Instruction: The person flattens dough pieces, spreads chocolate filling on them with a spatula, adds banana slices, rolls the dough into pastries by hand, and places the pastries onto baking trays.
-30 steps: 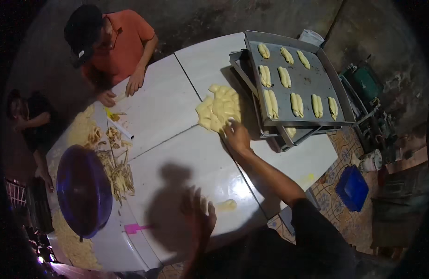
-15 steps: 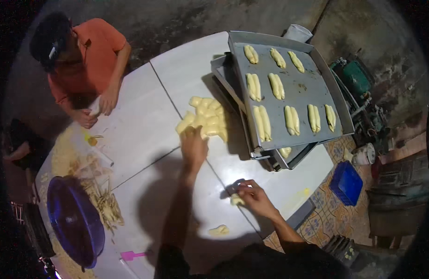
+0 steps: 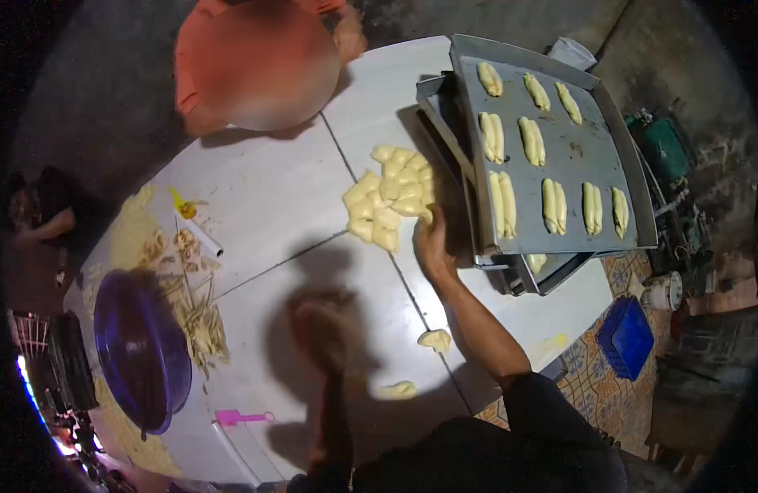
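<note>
My right hand (image 3: 432, 242) is at the near right edge of the pile of pale dough pieces (image 3: 379, 201), its fingers pinched on a piece there. My left hand (image 3: 321, 329), smeared by motion, hovers over the middle of the white table (image 3: 264, 205); its fingers are unclear. A loose dough piece (image 3: 435, 340) lies left of my right forearm, and a smaller lump (image 3: 397, 389) lies nearer me. The upper metal tray (image 3: 572, 156) holds several shaped dough pieces and rests on a second tray (image 3: 435, 103) beside the pile.
A co-worker (image 3: 190, 82) in orange leans at the far edge; another person (image 3: 42, 222) is at the left. A purple basin (image 3: 140, 353), dough scraps (image 3: 202, 320), a white roller (image 3: 205, 238) and a pink scraper (image 3: 239, 416) lie left. A blue crate (image 3: 626, 337) is on the floor.
Since half a second ago, my left hand has drawn back from the pile and my right hand has moved up to it from the loose piece. The co-worker in orange has shifted.
</note>
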### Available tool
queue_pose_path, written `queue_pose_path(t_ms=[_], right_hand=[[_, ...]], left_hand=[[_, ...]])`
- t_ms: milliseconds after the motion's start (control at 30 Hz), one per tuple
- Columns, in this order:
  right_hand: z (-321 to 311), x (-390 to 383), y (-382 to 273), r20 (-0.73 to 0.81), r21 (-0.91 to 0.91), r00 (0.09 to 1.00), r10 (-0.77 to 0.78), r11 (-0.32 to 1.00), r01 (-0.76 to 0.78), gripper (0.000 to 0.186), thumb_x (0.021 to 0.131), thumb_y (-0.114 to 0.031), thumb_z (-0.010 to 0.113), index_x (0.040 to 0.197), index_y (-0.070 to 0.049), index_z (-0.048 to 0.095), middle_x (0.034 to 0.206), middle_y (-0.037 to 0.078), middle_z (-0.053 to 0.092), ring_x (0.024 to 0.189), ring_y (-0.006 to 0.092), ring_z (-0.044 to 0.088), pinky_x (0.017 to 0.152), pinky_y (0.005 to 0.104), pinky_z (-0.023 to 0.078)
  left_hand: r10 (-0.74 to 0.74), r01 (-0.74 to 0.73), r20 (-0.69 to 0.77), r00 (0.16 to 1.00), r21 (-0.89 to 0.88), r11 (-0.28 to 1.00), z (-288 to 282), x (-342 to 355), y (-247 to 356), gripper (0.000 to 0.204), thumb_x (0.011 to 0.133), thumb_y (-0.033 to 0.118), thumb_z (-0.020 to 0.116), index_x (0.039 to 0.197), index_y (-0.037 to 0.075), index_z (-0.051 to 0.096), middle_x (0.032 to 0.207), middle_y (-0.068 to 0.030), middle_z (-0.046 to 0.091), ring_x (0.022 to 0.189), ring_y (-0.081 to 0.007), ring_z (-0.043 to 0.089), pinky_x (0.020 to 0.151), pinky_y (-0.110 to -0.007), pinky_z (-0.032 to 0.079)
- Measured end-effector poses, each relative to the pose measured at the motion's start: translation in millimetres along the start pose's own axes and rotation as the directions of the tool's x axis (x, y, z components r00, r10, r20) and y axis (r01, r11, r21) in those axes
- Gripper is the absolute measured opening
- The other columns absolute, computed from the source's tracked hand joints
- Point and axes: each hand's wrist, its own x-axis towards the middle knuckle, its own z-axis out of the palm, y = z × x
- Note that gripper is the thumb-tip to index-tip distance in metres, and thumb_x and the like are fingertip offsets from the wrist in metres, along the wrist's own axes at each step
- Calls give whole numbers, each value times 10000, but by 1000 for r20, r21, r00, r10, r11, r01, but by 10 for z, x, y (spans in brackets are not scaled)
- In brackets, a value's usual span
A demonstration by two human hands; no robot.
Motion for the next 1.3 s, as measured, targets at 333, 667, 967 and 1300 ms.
queue_pose_path(t_ms=[333, 667, 967, 1300], right_hand=[[-956, -1433, -884, 356, 571, 842, -406, 808, 148, 149, 805, -65, 642, 924, -13, 569, 1036, 158, 570, 994, 315, 588, 861, 370, 485], [-460, -10, -672, 167, 166, 983, -74, 985, 46, 335, 890, -237, 701, 1082, 36, 716, 977, 242, 730, 897, 305, 726, 825, 372, 548], [-711, -558, -926, 24, 655, 998, -59, 755, 29, 118, 778, 38, 564, 883, -3, 597, 921, 26, 551, 817, 112, 539, 758, 255, 457], [-707, -487, -598, 393, 118, 919, -32, 993, -15, 334, 891, -219, 659, 1146, -12, 722, 1068, 223, 726, 1013, 360, 701, 901, 401, 534]], left_hand=[[155, 205, -283, 947, 898, 390, -1243, -997, 818, 245, 956, 164, 624, 1166, 43, 584, 1126, -130, 568, 941, -242, 574, 801, -351, 495], [-119, -276, 346, 931, 878, 391, -85, -133, 27, 390, 829, 79, 726, 1205, 63, 624, 1148, -145, 637, 1095, -350, 599, 930, -448, 491], [73, -317, 310, 948, 939, 132, 274, 667, -1266, 344, 775, -71, 654, 1106, -44, 568, 1158, -278, 481, 1048, -423, 500, 897, -484, 465], [-54, -166, 184, 981, 956, 244, -232, -107, 23, 130, 884, 32, 655, 1011, 10, 635, 987, -142, 641, 916, -285, 623, 811, -362, 507]])
